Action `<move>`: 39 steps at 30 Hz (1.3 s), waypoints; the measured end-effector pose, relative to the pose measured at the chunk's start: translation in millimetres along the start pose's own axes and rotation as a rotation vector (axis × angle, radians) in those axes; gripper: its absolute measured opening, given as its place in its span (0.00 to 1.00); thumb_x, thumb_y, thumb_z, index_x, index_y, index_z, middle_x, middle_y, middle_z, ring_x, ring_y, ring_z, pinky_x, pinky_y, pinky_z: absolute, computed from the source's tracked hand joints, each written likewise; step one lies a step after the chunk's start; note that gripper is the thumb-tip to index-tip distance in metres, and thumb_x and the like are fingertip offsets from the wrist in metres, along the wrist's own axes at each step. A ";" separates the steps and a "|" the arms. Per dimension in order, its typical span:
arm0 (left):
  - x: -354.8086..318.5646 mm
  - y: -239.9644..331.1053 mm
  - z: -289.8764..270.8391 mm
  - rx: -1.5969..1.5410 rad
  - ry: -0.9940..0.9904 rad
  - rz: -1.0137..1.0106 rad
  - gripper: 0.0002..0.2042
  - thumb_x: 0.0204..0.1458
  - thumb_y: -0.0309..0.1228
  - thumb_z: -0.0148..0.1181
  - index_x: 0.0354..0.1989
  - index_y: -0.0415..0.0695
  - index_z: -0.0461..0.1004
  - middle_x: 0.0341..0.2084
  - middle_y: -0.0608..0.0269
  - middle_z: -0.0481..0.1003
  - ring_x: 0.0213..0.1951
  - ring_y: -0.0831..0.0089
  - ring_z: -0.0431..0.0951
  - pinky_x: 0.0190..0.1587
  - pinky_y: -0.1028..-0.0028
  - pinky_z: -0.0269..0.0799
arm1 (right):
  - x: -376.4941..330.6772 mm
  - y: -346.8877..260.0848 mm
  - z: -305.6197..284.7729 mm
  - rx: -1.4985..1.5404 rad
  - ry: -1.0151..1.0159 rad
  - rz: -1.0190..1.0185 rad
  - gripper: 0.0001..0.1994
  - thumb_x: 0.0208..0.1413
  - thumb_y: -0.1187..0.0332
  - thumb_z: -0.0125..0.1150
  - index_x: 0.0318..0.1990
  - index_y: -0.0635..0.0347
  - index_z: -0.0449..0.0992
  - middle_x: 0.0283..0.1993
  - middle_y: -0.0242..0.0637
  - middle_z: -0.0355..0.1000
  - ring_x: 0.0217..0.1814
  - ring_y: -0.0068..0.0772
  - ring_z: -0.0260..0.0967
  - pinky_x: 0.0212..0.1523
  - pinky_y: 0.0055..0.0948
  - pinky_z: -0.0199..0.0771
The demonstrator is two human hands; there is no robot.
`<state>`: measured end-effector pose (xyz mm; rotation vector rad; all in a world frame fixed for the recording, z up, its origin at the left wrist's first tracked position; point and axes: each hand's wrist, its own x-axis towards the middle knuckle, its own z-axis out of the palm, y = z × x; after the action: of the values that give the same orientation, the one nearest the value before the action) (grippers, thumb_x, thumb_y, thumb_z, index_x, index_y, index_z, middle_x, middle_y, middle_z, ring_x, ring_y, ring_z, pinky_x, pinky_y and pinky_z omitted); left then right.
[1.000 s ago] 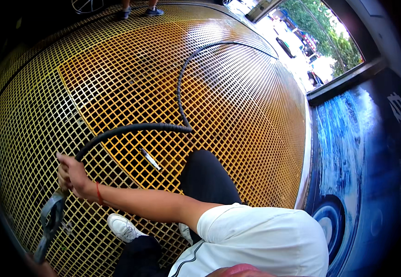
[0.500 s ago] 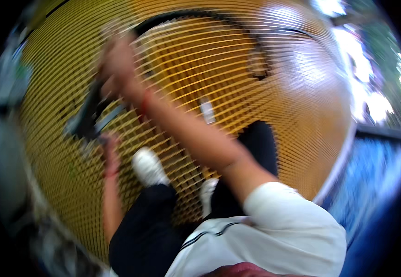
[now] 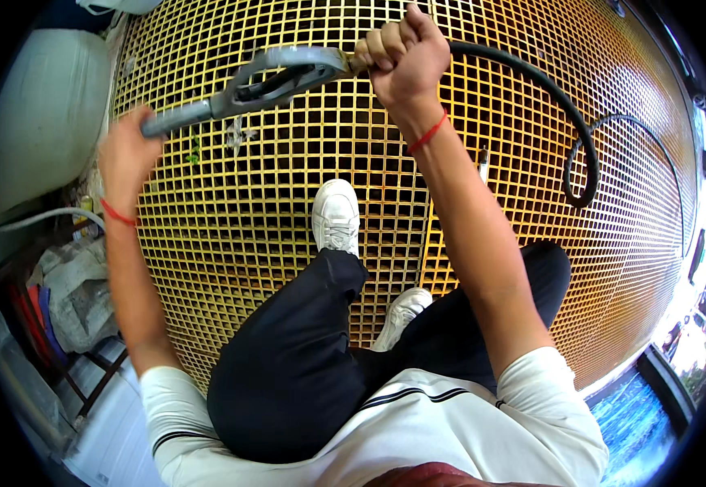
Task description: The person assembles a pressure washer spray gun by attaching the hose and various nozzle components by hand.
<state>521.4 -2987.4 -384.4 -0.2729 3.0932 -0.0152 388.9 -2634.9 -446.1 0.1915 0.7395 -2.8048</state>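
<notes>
A grey spray gun with a looped handle is held across the upper part of the head view, well above the floor. My left hand, slightly blurred, has its fingers closed about the tip of the grey barrel. On the other side, my right hand is a tight fist where the gun's brass-coloured end meets a black hose. The joint itself is hidden inside that fist. From there the hose runs to the right and curls down in a loop.
Yellow floor grating spreads beneath my white shoes. A big pale tank stands at the left, with a pale sack below it. Blue water shows at the lower right. A small pale object lies near my right forearm.
My right hand has swung to the right and my left hand up and outward. The spray gun, steeply slanted before, now lies nearly level between them. The hose loop has shifted right.
</notes>
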 end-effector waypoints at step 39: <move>-62.0 183.3 226.3 -1.642 -0.830 -0.549 0.24 0.46 0.50 0.77 0.15 0.47 0.71 0.09 0.70 0.68 0.09 0.84 0.61 0.13 0.82 0.55 | -142.1 -131.0 -325.7 -2.717 -0.467 0.583 0.39 0.42 0.69 0.77 0.62 0.48 0.62 0.51 0.52 0.67 0.52 0.54 0.75 0.49 0.47 0.83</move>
<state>558.7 -2797.6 -610.7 -0.7914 1.4533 1.9153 513.7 -2334.3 -639.8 -0.5414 2.4205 0.2605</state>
